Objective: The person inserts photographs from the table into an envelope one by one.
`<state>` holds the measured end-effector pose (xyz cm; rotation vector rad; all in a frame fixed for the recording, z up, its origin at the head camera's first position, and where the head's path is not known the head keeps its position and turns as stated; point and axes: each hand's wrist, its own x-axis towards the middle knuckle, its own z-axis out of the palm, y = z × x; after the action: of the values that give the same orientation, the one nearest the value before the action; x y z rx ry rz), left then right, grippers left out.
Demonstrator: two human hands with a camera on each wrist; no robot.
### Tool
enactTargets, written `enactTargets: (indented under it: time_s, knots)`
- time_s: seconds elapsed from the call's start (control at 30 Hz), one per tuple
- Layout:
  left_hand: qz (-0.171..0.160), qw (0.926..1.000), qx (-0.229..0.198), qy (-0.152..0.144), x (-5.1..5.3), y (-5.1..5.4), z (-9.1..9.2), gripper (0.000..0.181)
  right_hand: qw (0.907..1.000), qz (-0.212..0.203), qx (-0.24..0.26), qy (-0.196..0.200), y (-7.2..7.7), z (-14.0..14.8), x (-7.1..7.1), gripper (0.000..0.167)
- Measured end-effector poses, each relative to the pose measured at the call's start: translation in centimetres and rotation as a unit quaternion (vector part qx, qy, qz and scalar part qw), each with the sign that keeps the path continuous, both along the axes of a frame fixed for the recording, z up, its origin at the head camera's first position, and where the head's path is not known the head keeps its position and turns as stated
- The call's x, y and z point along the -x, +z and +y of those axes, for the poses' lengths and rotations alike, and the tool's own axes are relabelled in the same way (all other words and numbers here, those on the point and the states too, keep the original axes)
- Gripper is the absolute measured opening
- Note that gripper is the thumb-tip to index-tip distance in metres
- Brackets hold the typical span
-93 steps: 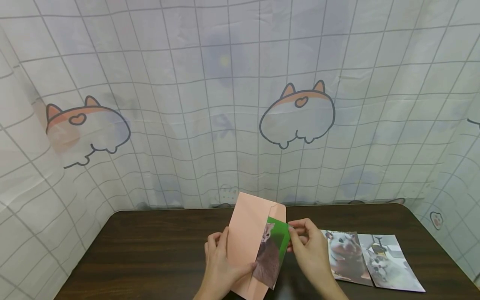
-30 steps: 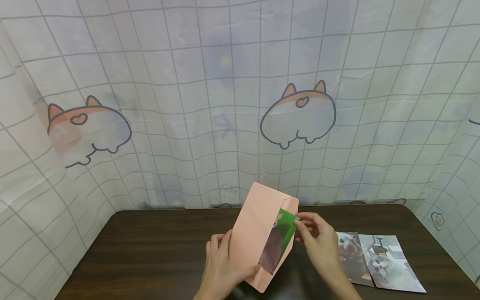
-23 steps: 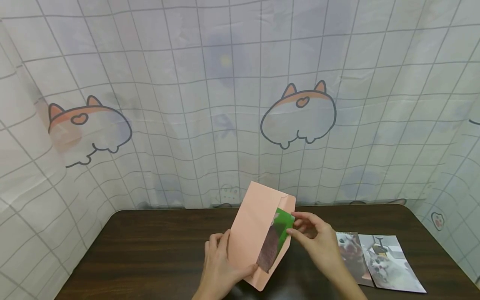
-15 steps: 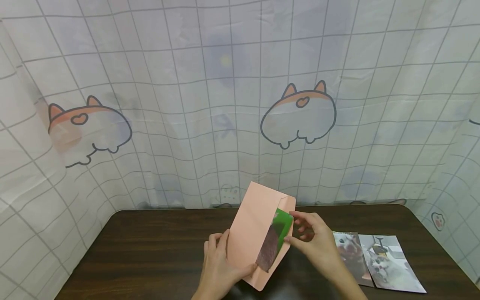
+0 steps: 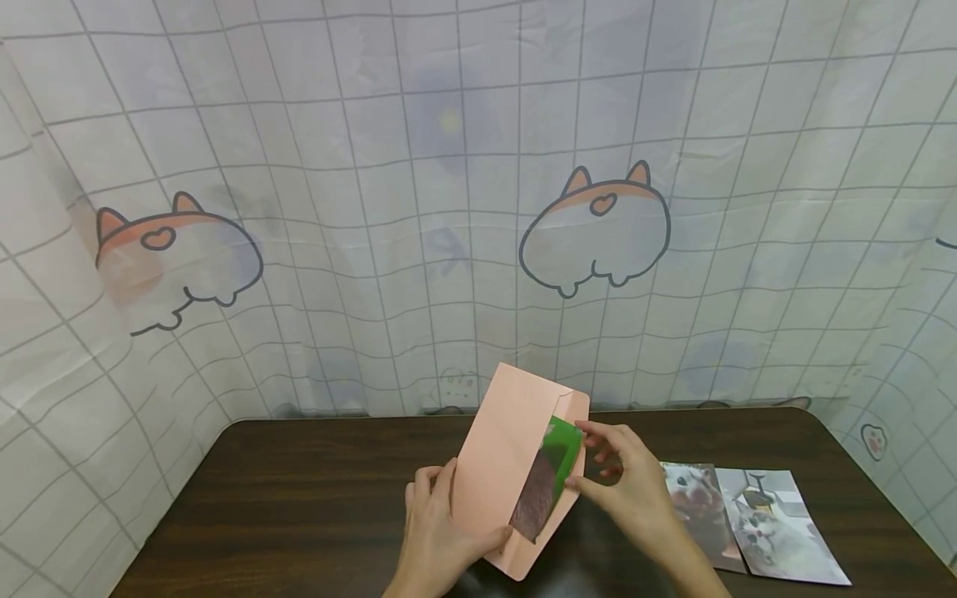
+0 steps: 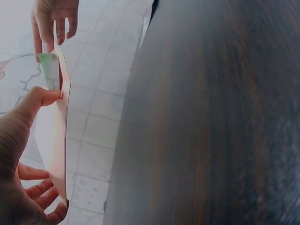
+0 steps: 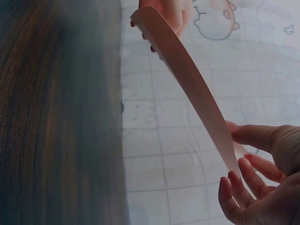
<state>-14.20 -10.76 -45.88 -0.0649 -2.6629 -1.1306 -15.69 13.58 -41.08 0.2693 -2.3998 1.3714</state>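
Observation:
In the head view my left hand (image 5: 441, 531) grips a pink envelope (image 5: 486, 457) by its lower left side, thumb across the front. The envelope is tilted above the table, its open side facing right. Partly inside is a photo card (image 5: 561, 457) with a green background and a brown furry animal; the envelope's front hides its left part. My right hand (image 5: 635, 490) pinches the card's right edge, index finger near the top corner and thumb lower down. The right wrist view shows mostly the envelope's back (image 7: 197, 93), which hides the card.
Two more animal photo cards lie side by side on the dark wooden table (image 5: 299, 498): a hamster card (image 5: 703, 515), partly behind my right forearm, and a grey cat card (image 5: 777, 523). A white gridded curtain (image 5: 374, 208) hangs behind the table.
Over three seconds, the photo card has slid further left into the envelope, and the envelope has shifted right and up. My right thumb has moved down the card's edge. Lately the hands barely move.

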Motion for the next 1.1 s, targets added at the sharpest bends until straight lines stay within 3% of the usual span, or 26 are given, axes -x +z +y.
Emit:
enactTargets:
  time_s: [0.27, 0.67, 0.97, 1.1]
  knots:
    - [-0.016, 0.9998, -0.014, 0.002, 0.07, 0.2, 0.06, 0.106, 0.9998, -0.006, -0.009, -0.016, 0.02, 0.13, 0.19, 0.066]
    - [-0.022, 0.9997, -0.011, 0.004, -0.22, 0.7, -0.07, 0.108, 0.9972, -0.067, -0.015, -0.03, 0.21, 0.34, 0.02, 0.067]
    - [0.021, 0.9997, -0.003, -0.008, -0.21, 0.01, -0.23, 0.106, 0.9969, -0.073, 0.025, -0.016, 0.28, 0.27, 0.08, 0.064]
    - [0.02, 0.9997, -0.002, -0.009, -0.2, 0.1, -0.37, 0.107, 0.997, -0.07, 0.03, -0.013, 0.31, 0.16, 0.17, 0.064]
